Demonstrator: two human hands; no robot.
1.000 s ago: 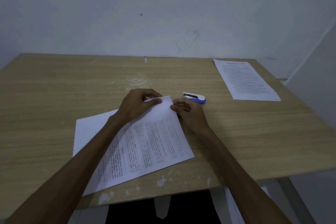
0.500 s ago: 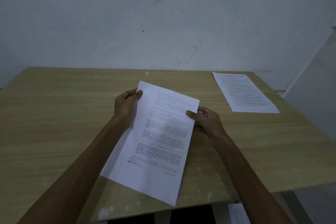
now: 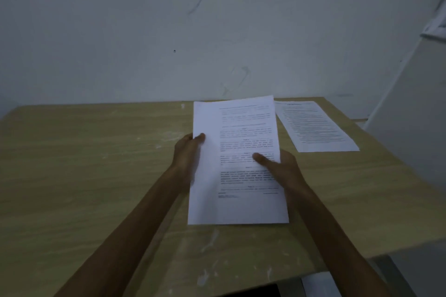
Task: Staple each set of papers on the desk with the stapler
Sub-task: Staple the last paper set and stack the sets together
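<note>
A set of white printed papers [image 3: 235, 128] is held up above the wooden desk [image 3: 84, 164], nearly upright and facing me. My left hand [image 3: 187, 152] grips its left edge, thumb on the front. My right hand [image 3: 277, 166] grips the right edge, thumb pressed across the printed text. A second set of printed papers [image 3: 316, 128] lies flat at the desk's back right. The stapler is hidden from view, likely behind the raised papers.
A pale wall [image 3: 217, 31] rises right behind the desk. A white panel [image 3: 410, 116] stands to the right of the desk. More white paper [image 3: 318, 284] shows below the desk's front edge at the lower right.
Both hands lifted the set of papers off the desk and turned it upright, then shifted it right. The blue and white stapler seen a second ago is now out of sight.
</note>
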